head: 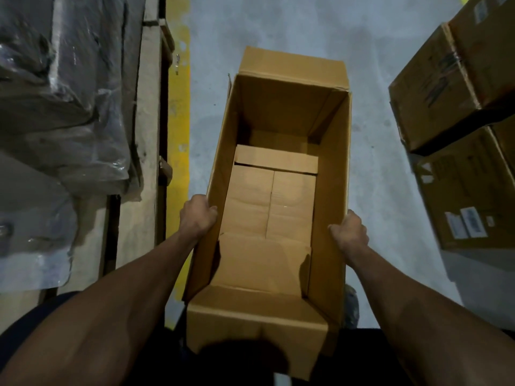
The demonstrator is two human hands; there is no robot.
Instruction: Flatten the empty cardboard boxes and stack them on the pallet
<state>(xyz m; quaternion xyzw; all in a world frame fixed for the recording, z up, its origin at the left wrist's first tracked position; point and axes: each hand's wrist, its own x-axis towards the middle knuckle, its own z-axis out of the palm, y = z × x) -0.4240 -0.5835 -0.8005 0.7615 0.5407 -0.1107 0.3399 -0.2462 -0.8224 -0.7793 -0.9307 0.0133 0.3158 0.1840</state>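
An open, empty brown cardboard box (331, 174) is held upright in front of me over the grey floor, its top flaps open and its bottom flaps folded shut inside. My left hand (197, 215) grips the top edge of the left wall, fingers curled over the rim. My right hand (349, 232) grips the top edge of the right wall the same way. The near flap hangs toward my body. A wooden pallet (147, 112) lies to the left.
Grey plastic-wrapped goods (55, 107) sit on the pallet at the left. A yellow floor line (179, 112) runs beside the pallet. Several closed cardboard boxes (451, 87) are stacked at the right. Bare concrete floor lies beyond the held box.
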